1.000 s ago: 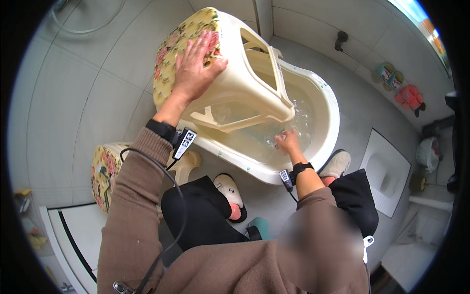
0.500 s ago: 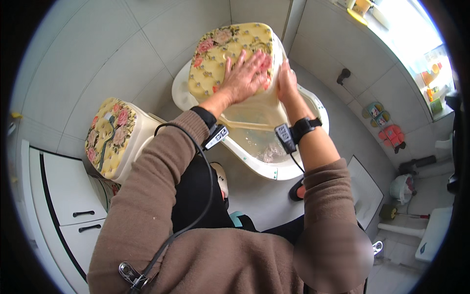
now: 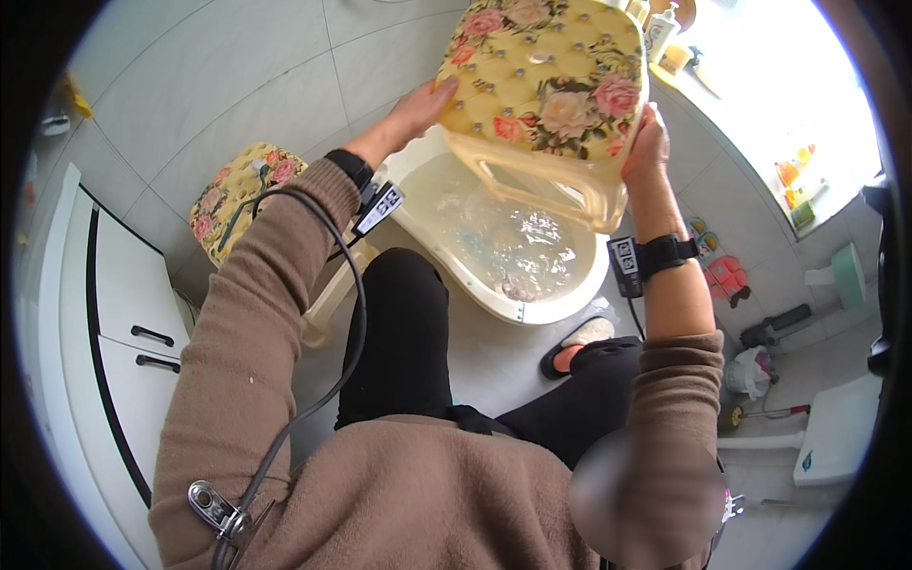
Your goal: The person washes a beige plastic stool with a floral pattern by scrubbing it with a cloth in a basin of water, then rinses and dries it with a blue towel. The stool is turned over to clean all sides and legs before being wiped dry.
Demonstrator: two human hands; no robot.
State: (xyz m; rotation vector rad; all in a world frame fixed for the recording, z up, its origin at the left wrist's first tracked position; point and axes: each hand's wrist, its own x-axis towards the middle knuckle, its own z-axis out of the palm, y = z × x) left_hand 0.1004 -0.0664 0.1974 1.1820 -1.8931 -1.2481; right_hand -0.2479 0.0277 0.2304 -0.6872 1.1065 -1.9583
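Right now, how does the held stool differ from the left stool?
The held stool is over the tub, between left hand and right hand; the left stool stands on the floor. The held stool's visible seat is bare; the left stool's carries a thin greyish object. The held stool appears larger than the left stool. Both have yellow rose-patterned seats and cream bodies.

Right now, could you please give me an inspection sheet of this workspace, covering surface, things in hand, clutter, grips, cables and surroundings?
Surface: grey floor, visible beside the tub
Things in hand: floral-topped stool, partly hiding the tub, which holds water
Clutter: second floral-topped stool, partly behind the left sleeve
Grips: left hand and right hand on opposite sides of the held stool
Cables: black cable looping across the left sleeve
Surroundings: white cabinet at left, pump bottle at upper right
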